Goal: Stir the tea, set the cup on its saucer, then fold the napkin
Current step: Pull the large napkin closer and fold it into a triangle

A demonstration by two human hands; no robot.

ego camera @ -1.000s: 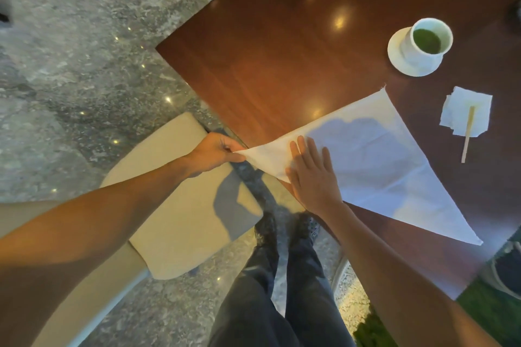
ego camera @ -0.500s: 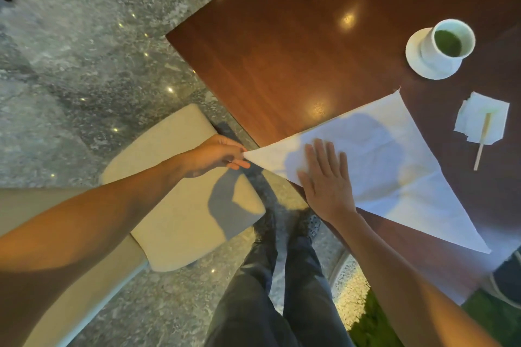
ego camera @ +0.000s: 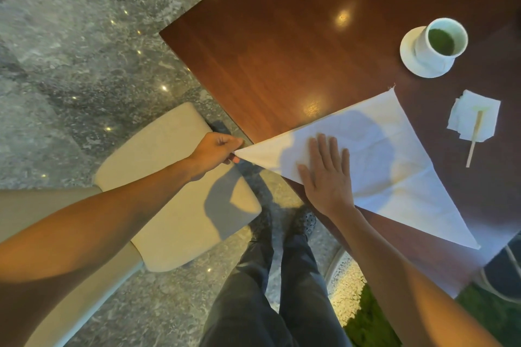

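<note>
Polished wooden desk (ego camera: 282, 51) fills the upper right of the frame, the triangular napkin (ego camera: 380, 155) at centre right overhanging its edge. The right hand (ego camera: 327, 175), fingers apart, pins it flat, presumably for creasing; the left hand (ego camera: 217, 151) fingers clamp its tip. At upper right the cup (ego camera: 439, 42) hides most of its saucer (ego camera: 408, 56).

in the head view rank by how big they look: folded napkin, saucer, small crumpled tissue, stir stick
1. folded napkin, by far the largest
2. saucer and small crumpled tissue: too alike to rank, and the cup hides part of the saucer
3. stir stick, thinnest and smallest
</note>
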